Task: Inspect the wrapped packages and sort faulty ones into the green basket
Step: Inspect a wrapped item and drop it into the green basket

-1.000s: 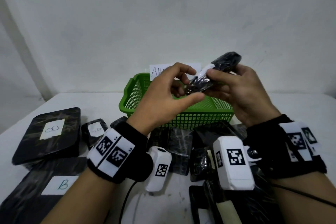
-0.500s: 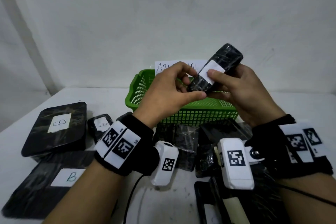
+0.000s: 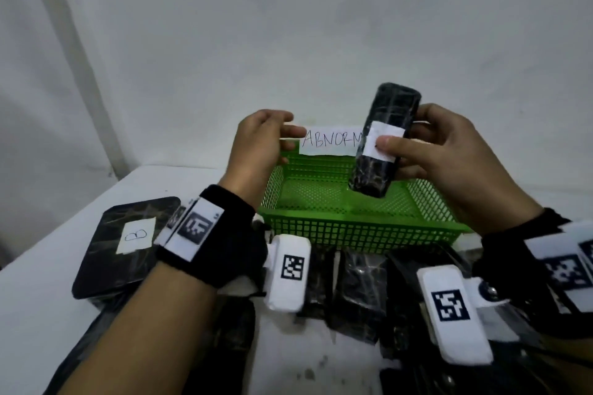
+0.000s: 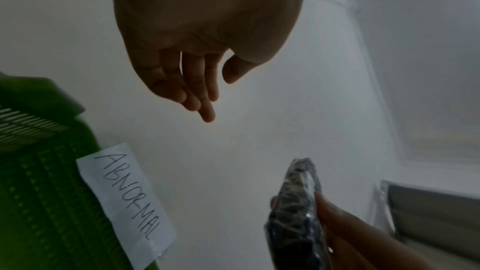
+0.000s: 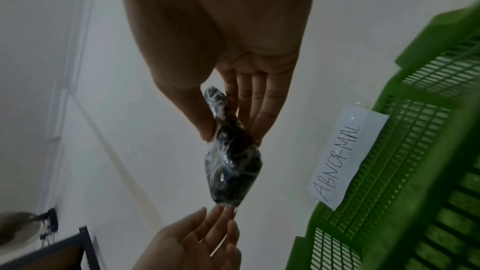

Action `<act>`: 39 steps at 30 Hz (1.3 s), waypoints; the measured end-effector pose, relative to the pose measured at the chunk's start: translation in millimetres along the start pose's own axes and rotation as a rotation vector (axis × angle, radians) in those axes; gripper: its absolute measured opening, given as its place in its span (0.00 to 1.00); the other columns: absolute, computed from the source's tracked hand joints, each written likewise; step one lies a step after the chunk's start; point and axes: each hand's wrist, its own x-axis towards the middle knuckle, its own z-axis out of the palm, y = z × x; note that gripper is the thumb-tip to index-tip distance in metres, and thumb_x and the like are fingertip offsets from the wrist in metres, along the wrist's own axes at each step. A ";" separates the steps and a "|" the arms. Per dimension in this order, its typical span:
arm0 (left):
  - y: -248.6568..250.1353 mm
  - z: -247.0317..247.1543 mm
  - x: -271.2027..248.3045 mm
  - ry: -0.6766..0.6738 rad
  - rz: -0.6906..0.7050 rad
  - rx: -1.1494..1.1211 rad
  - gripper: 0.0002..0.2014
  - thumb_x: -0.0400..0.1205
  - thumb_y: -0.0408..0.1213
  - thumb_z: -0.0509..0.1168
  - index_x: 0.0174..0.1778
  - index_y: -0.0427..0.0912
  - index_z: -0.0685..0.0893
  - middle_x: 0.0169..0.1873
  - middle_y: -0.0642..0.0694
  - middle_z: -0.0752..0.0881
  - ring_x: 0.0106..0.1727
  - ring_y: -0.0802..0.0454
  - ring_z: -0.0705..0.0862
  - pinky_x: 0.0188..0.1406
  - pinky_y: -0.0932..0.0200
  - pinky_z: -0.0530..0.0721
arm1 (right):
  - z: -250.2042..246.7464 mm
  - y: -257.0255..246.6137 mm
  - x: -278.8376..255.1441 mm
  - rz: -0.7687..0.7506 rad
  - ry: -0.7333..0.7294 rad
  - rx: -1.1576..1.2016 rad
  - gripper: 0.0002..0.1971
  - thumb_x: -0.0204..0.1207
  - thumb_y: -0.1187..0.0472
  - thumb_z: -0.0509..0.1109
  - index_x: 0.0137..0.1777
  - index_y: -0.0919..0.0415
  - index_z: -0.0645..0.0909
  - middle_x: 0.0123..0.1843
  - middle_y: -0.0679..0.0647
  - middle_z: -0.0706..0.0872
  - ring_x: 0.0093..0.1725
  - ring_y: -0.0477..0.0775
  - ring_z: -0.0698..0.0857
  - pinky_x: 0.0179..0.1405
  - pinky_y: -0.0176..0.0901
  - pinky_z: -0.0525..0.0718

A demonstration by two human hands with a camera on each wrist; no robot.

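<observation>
The left hand (image 3: 256, 141) has let go since half a second ago and hovers with relaxed fingers at 9 o'clock of the wrapped package (image 3: 383, 141), which the right hand (image 3: 439, 151) alone now pinches upright above the green basket (image 3: 359, 228); only the wrist views show the whole ABNORMAL label (image 5: 340, 159)

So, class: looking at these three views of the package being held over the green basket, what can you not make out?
- White label on the held package, head view: the right hand thumb covers it; any writing is unreadable.
- ABNORMAL sign, head view: the package hides its end; the wrist views show it whole.
- Any wrapping fault: glare and blur in all views.
- Packages before the green basket: wrist cameras cover them.
- Left hand: free, holds nothing.
</observation>
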 end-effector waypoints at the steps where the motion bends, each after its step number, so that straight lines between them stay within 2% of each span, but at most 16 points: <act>1: -0.9 -2.8 12.1 0.023 -0.050 -0.026 0.09 0.88 0.35 0.57 0.54 0.42 0.83 0.40 0.47 0.91 0.31 0.57 0.80 0.30 0.62 0.75 | 3.0 -3.0 11.6 -0.021 -0.009 -0.048 0.17 0.75 0.66 0.79 0.63 0.61 0.83 0.52 0.57 0.91 0.47 0.54 0.93 0.38 0.45 0.91; 5: -8.9 -12.9 48.9 0.083 -0.200 -0.057 0.10 0.87 0.35 0.56 0.56 0.43 0.83 0.41 0.50 0.89 0.35 0.55 0.79 0.32 0.62 0.75 | 24.6 -5.2 63.3 0.081 -0.085 -0.138 0.21 0.76 0.66 0.78 0.68 0.65 0.79 0.51 0.60 0.89 0.37 0.52 0.92 0.33 0.41 0.90; 8: -18.5 -13.4 71.9 0.133 -0.327 -0.116 0.12 0.87 0.33 0.53 0.58 0.44 0.81 0.43 0.51 0.87 0.37 0.55 0.78 0.33 0.62 0.73 | 46.6 12.2 103.6 0.212 -0.129 -0.267 0.28 0.76 0.65 0.79 0.68 0.61 0.67 0.56 0.63 0.85 0.41 0.61 0.91 0.41 0.54 0.93; 10: -27.9 -11.2 82.3 0.148 -0.372 -0.114 0.11 0.87 0.33 0.54 0.58 0.43 0.81 0.43 0.51 0.84 0.39 0.55 0.77 0.35 0.61 0.72 | 62.7 32.5 123.7 0.273 -0.194 -0.436 0.28 0.74 0.63 0.81 0.64 0.59 0.66 0.57 0.65 0.84 0.44 0.66 0.90 0.45 0.61 0.93; 12: -37.5 -11.5 92.9 0.153 -0.398 -0.062 0.09 0.87 0.33 0.57 0.58 0.41 0.81 0.42 0.50 0.81 0.38 0.54 0.74 0.34 0.60 0.70 | 79.3 52.7 139.9 0.380 -0.318 -0.582 0.25 0.74 0.61 0.81 0.60 0.58 0.67 0.56 0.63 0.84 0.41 0.63 0.90 0.39 0.56 0.92; 15: -47.6 -15.8 104.6 0.093 -0.459 -0.009 0.08 0.88 0.36 0.57 0.58 0.41 0.80 0.41 0.50 0.80 0.38 0.54 0.74 0.36 0.59 0.71 | 96.9 70.2 156.7 0.547 -0.466 -0.658 0.16 0.78 0.64 0.78 0.53 0.61 0.72 0.45 0.61 0.87 0.27 0.55 0.88 0.26 0.43 0.87; 17: -50.5 -18.2 110.3 0.017 -0.492 0.017 0.07 0.88 0.38 0.56 0.53 0.43 0.79 0.38 0.50 0.79 0.37 0.54 0.75 0.36 0.58 0.73 | 104.7 80.9 168.0 0.545 -0.508 -0.700 0.12 0.78 0.64 0.78 0.48 0.64 0.75 0.43 0.61 0.88 0.28 0.55 0.89 0.31 0.45 0.90; 19: -54.1 -19.1 114.3 -0.044 -0.485 0.088 0.09 0.88 0.38 0.56 0.44 0.45 0.78 0.36 0.50 0.77 0.35 0.54 0.75 0.35 0.58 0.73 | 113.6 92.1 176.1 0.495 -0.552 -0.803 0.12 0.76 0.63 0.80 0.48 0.64 0.78 0.48 0.63 0.90 0.42 0.63 0.93 0.48 0.59 0.93; 21: -61.6 -19.1 116.4 -0.065 -0.463 0.145 0.13 0.88 0.36 0.55 0.37 0.45 0.76 0.32 0.50 0.75 0.32 0.54 0.73 0.34 0.59 0.73 | 121.6 104.1 179.2 0.513 -0.583 -0.807 0.12 0.75 0.64 0.80 0.46 0.61 0.77 0.48 0.62 0.89 0.49 0.67 0.93 0.54 0.64 0.91; 22: -65.3 -19.3 117.0 -0.063 -0.468 0.154 0.14 0.88 0.35 0.55 0.36 0.45 0.76 0.30 0.50 0.75 0.31 0.54 0.74 0.32 0.60 0.73 | 124.3 110.8 180.3 0.538 -0.593 -0.770 0.13 0.76 0.66 0.79 0.44 0.60 0.75 0.47 0.62 0.88 0.47 0.68 0.93 0.51 0.61 0.93; 25: -74.5 -21.3 117.8 -0.062 -0.545 0.136 0.14 0.88 0.36 0.55 0.37 0.45 0.78 0.29 0.50 0.78 0.29 0.54 0.76 0.24 0.64 0.75 | 132.5 128.6 175.1 0.571 -0.616 -0.678 0.12 0.78 0.67 0.77 0.44 0.59 0.74 0.46 0.61 0.87 0.33 0.59 0.91 0.26 0.45 0.90; 27: -76.2 -22.1 118.6 -0.048 -0.591 0.114 0.15 0.88 0.39 0.56 0.35 0.46 0.78 0.23 0.52 0.79 0.28 0.54 0.76 0.24 0.63 0.75 | 135.1 140.0 170.6 0.525 -0.597 -0.671 0.12 0.77 0.64 0.79 0.45 0.58 0.75 0.44 0.58 0.88 0.28 0.54 0.90 0.24 0.42 0.88; 29: -75.1 -21.1 119.3 -0.033 -0.603 0.109 0.17 0.88 0.40 0.56 0.33 0.46 0.77 0.16 0.55 0.79 0.28 0.54 0.76 0.27 0.60 0.74 | 135.2 147.1 167.2 0.488 -0.547 -0.653 0.14 0.74 0.62 0.81 0.46 0.58 0.76 0.43 0.56 0.88 0.29 0.55 0.91 0.32 0.48 0.92; 31: -73.4 -19.1 120.1 -0.026 -0.587 0.116 0.16 0.88 0.39 0.56 0.33 0.46 0.78 0.17 0.54 0.79 0.29 0.53 0.77 0.28 0.59 0.74 | 134.7 151.1 166.3 0.489 -0.512 -0.603 0.14 0.73 0.62 0.82 0.47 0.59 0.77 0.44 0.56 0.88 0.31 0.57 0.92 0.38 0.52 0.93; 35: -73.3 -18.5 120.0 -0.010 -0.576 0.134 0.14 0.88 0.36 0.55 0.38 0.43 0.78 0.28 0.49 0.78 0.30 0.53 0.77 0.27 0.60 0.74 | 137.6 152.5 165.9 0.522 -0.510 -0.533 0.10 0.76 0.66 0.79 0.45 0.59 0.78 0.44 0.57 0.89 0.32 0.56 0.90 0.34 0.45 0.91; 39: -76.6 -12.0 123.7 -0.078 -0.581 0.310 0.14 0.90 0.39 0.51 0.60 0.37 0.79 0.38 0.43 0.82 0.31 0.51 0.79 0.23 0.63 0.77 | 135.0 153.7 165.0 0.537 -0.507 -0.500 0.11 0.76 0.68 0.79 0.48 0.59 0.78 0.47 0.59 0.88 0.30 0.56 0.89 0.27 0.41 0.89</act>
